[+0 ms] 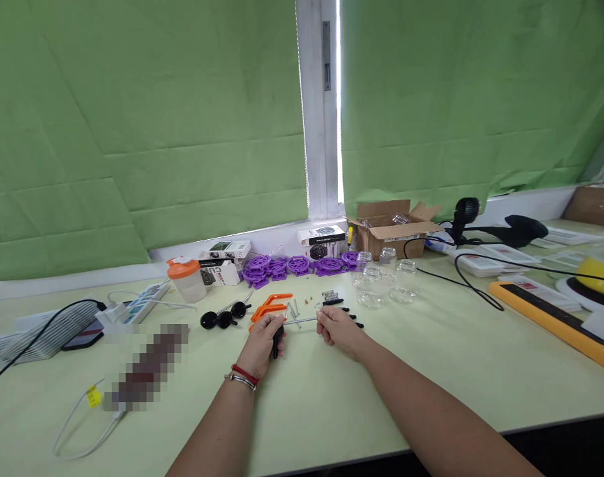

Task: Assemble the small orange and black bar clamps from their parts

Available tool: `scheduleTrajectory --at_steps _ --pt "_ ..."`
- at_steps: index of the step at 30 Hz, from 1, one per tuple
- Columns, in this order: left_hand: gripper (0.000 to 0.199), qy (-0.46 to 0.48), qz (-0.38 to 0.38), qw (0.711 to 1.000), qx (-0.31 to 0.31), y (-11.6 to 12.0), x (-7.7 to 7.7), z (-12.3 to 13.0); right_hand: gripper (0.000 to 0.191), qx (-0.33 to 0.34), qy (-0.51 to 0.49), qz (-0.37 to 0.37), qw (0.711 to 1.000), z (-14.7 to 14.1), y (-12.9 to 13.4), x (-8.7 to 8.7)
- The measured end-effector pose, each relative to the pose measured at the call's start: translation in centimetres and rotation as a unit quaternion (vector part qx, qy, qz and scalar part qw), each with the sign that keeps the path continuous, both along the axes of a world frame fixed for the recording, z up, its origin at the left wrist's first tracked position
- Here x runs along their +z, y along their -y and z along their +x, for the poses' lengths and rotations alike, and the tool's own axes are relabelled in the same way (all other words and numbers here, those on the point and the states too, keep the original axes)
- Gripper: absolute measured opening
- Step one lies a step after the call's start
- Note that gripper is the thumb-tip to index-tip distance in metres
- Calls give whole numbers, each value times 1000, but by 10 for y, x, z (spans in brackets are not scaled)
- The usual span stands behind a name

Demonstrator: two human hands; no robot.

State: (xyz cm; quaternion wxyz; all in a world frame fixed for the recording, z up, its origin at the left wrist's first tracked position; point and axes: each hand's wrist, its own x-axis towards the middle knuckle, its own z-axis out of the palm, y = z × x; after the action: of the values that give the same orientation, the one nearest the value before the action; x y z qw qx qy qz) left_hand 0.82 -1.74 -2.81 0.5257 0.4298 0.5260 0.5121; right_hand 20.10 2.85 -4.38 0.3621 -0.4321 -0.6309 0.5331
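Note:
My left hand (266,341) is closed around a black handle (276,343), its fingers partly hidden behind it. A thin metal rod (302,320) runs level from the left hand to my right hand (336,327), whose fingers pinch its far end. Just behind the left hand lie orange frames (269,307), with a few short metal rods (293,310) beside them. Past my right hand are metal springs (330,295), small brass-coloured bits (306,301) and black handles (333,302). Black round pieces with metal rods (225,320) lie to the left.
Purple wheel-shaped parts (298,265) and printed boxes (322,242) line the back. Clear jars (372,285) stand near an open cardboard box (394,228). An orange-lidded shaker (187,278) and a power strip (146,301) are left; a yellow-orange bar (555,324) is right.

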Motion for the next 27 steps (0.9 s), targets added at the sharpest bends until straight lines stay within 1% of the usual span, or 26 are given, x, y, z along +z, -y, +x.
scheduleTrajectory --at_steps 9,12,18,20,23,27 --pt "35 -13 7 1000 -4 -1 -3 -1 32 -1 -10 0 1000 -1 2 2" --pt "34 -36 15 999 1 -1 -3 -1 34 1 -14 2 1000 -1 1 1" --pt "35 -111 13 993 42 0 0 -2 34 19 -10 4 1000 -1 0 -4" --pt "34 -147 18 988 52 0 5 -7 34 27 -11 6 1000 -1 1 -5" --pt "33 -200 -6 977 73 6 19 -22 34 23 -12 8 1000 -1 1 -4" --pt "30 -250 -39 961 114 21 39 -58 33 7 -18 9 1000 0 0 -2"
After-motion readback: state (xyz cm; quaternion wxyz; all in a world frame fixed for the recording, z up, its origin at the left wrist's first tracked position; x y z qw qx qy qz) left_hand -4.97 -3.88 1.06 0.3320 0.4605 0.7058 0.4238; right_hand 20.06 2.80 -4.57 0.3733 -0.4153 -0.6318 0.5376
